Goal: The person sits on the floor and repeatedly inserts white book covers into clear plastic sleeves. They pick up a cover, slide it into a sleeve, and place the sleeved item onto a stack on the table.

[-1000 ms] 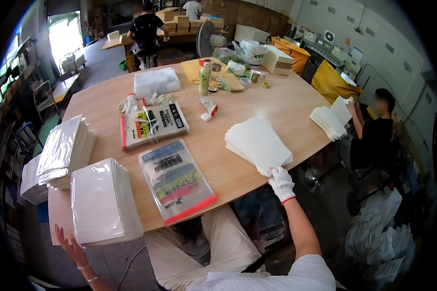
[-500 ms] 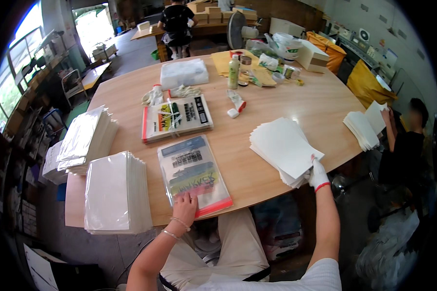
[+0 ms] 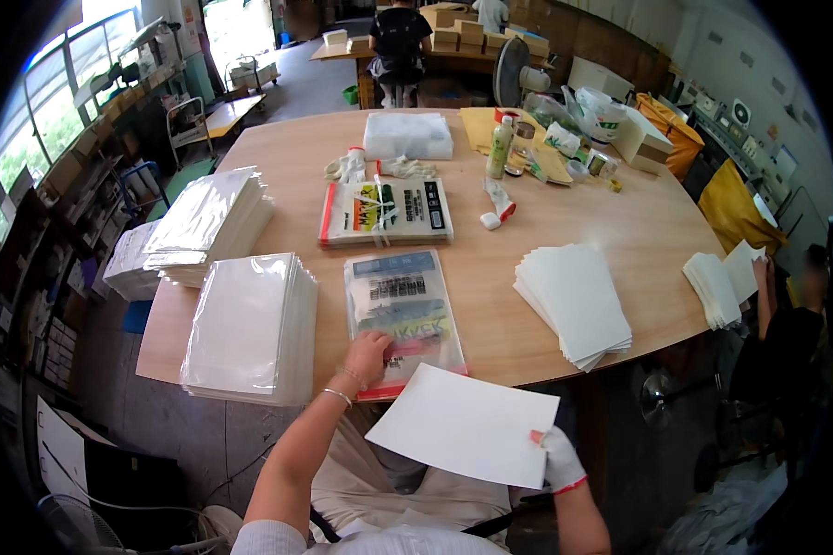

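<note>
My bare left hand [image 3: 368,359] has its fingers at the near end of a clear printed plastic bag [image 3: 403,287] with a red band. The bag's upper layer is lifted there, and my fingers grip its edge, partly hidden. My right hand [image 3: 557,460], in a white glove with a red cuff and the thumb tip bare, pinches the right edge of a white sheet of card [image 3: 467,425]. That sheet is over my lap, just off the table's near edge, close to the bag's mouth. A fanned stack of white sheets [image 3: 574,301] lies to the right.
Two piles of filled clear sleeves [image 3: 245,324] stand at the left. Beyond the bag lie a printed bag stack [image 3: 389,213], gloves [image 3: 347,166] and a plastic-wrapped bundle [image 3: 407,136]. A bottle [image 3: 499,148] and jars stand farther back. A co-worker [image 3: 782,342] handles sheets at the right.
My right hand has drawn one white sheet off the stack and carried it left to my lap. My left hand has lifted the bag's near edge. The head view has shifted.
</note>
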Motion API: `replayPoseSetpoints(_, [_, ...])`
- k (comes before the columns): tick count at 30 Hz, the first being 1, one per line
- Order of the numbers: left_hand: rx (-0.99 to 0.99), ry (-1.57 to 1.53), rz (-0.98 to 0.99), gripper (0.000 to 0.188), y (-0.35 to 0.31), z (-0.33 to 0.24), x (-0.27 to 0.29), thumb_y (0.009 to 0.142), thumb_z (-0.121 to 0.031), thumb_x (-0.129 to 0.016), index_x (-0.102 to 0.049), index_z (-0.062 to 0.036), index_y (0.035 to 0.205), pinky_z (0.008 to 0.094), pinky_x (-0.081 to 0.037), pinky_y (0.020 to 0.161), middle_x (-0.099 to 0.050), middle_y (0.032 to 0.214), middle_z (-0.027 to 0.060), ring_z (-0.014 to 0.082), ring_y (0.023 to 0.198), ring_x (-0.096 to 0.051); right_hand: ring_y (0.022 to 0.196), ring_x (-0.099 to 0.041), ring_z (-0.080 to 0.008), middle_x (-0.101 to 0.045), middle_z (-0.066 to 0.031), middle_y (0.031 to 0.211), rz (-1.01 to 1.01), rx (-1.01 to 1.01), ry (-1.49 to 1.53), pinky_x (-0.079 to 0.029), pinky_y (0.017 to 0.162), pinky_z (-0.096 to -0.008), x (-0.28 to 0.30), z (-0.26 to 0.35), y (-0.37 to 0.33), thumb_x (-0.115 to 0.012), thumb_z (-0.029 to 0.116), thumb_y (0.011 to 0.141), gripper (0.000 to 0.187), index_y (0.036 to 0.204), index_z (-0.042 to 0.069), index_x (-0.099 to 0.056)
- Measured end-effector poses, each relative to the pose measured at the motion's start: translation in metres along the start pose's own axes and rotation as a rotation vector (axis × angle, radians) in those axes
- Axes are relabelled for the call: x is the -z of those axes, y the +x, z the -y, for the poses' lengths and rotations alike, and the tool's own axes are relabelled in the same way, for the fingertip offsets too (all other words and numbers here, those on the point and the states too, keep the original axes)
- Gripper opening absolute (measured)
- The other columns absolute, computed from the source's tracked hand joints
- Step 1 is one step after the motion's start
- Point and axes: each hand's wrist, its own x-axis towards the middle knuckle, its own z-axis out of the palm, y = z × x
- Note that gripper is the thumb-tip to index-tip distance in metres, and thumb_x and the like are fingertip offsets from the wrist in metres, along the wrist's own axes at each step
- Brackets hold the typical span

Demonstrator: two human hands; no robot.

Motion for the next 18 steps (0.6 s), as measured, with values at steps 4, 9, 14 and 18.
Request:
replayPoseSetpoints(4, [-0.118, 0.182, -0.304, 0.018, -0.015, -0.014, 0.021, 0.072, -0.011, -0.059, -0.059, -0.0038, 0.089, 0.0367, -0.046, 0.077, -0.057, 0.101, 0.0154, 0.0297, 0.088, -0.057, 0.103, -0.053, -0.0249, -0.052, -0.0140, 0.115, -0.113, 0.089, 0.183, -0.044, 0.088, -0.0357, -0.012, -0.036, 0.008, -0.045, 0.010, 0.083, 0.043, 0.123, -0.004, -0.038])
replayPoseSetpoints(9, [0.677, -0.562, -0.008, 0.025, -0.010, -0.032, 0.051, 0.084, -0.019, -0.054, -0.057, 0.0049, 0.090, 0.0347, -0.050, 0.063, -0.063, 0.078, 0.0143, 0.0269, 0.072, -0.063, 0.106, -0.052, -0.0247, -0.051, -0.0117, 0.117, -0.196, 0.101, 0.321, -0.044, 0.089, -0.0362, -0.031, -0.063, 0.004, -0.043, 0.010, 0.086, 0.039, 0.123, -0.002, -0.039])
replayPoseSetpoints(14, [0.648, -0.936, 0.067, 0.019, -0.024, -0.035, 0.028, 0.083, -0.009, -0.049, -0.057, 0.0061, 0.089, 0.0260, -0.050, 0.060, -0.063, 0.069, 0.0107, 0.0159, 0.067, -0.064, 0.093, -0.056, -0.0186, -0.054, -0.0076, 0.106, -0.314, 0.152, 0.305, -0.050, 0.074, -0.0326, -0.061, -0.064, -0.006, -0.043, 0.010, 0.088, 0.029, 0.117, 0.007, -0.045])
replayPoseSetpoints(18, [0.520, -1.034, -0.139, 0.020, -0.059, -0.086, 0.002, 0.082, -0.008, -0.054, -0.054, 0.0041, 0.098, 0.0247, -0.049, 0.067, -0.062, 0.079, 0.0086, 0.0134, 0.075, -0.061, 0.059, -0.051, -0.0084, -0.054, 0.0009, 0.080, -0.448, -0.017, 0.331, -0.046, 0.052, -0.0260, -0.066, -0.067, -0.018, -0.047, 0.013, 0.088, 0.012, 0.100, 0.012, -0.049])
